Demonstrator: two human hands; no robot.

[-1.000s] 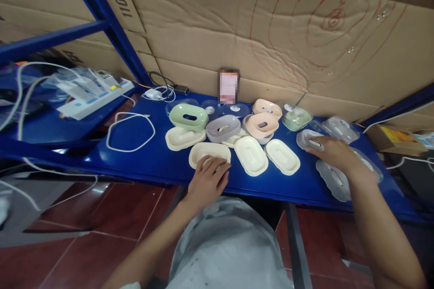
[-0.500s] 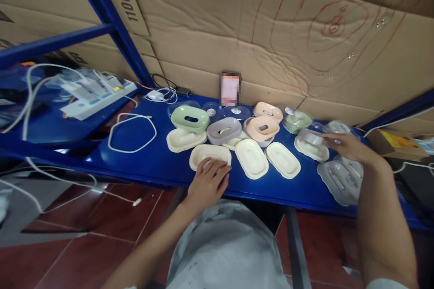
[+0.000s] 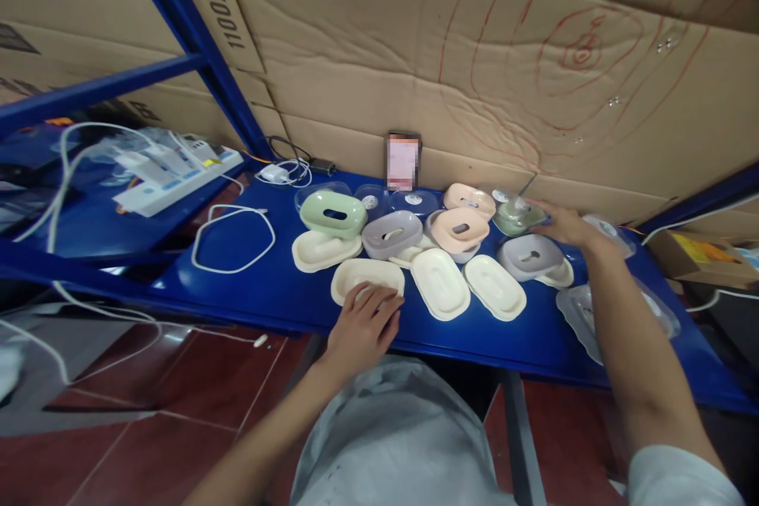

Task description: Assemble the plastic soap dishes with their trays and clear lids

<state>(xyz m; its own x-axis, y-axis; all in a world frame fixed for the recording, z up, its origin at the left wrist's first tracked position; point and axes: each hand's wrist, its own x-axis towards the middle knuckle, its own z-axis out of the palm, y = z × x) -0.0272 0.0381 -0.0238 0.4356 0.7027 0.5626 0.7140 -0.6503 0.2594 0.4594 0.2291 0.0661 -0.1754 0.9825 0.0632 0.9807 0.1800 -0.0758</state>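
Note:
My left hand (image 3: 368, 324) lies over the front edge of a cream soap dish (image 3: 359, 273), fingers loosely spread and resting on it. Two more cream pieces, an upright oval (image 3: 439, 285) and a slanted oval (image 3: 495, 288), lie to its right. At the back right, my right hand (image 3: 560, 223) has its fingers at the right edge of a green soap dish (image 3: 511, 220) with a clear cover, thumb below the edge. Just in front of that sits a grey soap dish (image 3: 515, 257), partly over a cream piece (image 3: 558, 275). My right forearm hides part of a translucent grey tray (image 3: 575, 312).
Another green dish (image 3: 332, 215), a grey dish (image 3: 391, 236) and peach dishes (image 3: 461, 229) stand behind the cream ones. A phone (image 3: 402, 162) leans on the cardboard wall (image 3: 344, 55). A white cable (image 3: 234, 269) and a power strip (image 3: 178, 182) are at left, a cardboard box (image 3: 705, 259) at right.
My right hand has let go of the grey dish, now resting on a cream piece, and moved back and left to the covered green dish. My left hand has stayed in place.

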